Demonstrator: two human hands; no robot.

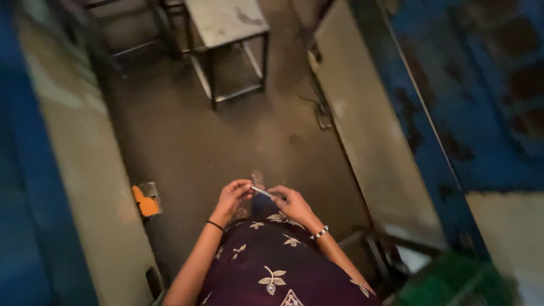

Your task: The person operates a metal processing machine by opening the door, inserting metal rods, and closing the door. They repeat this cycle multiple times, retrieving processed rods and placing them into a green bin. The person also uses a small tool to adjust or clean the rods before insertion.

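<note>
Holding a thin white stick between the left hand and right hand.
Both hands' fingers are pinching its ends over the dark floor; nothing looks changed on it yet.

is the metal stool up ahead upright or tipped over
Upright: the metal stool stands on the floor, its flat seat on top and its legs pointing down.

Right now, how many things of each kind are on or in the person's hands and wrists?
Thin white stick, held between left hand and right hand: 1
Black wristband: 1
White bead bracelet: 1
Total: 3
</note>
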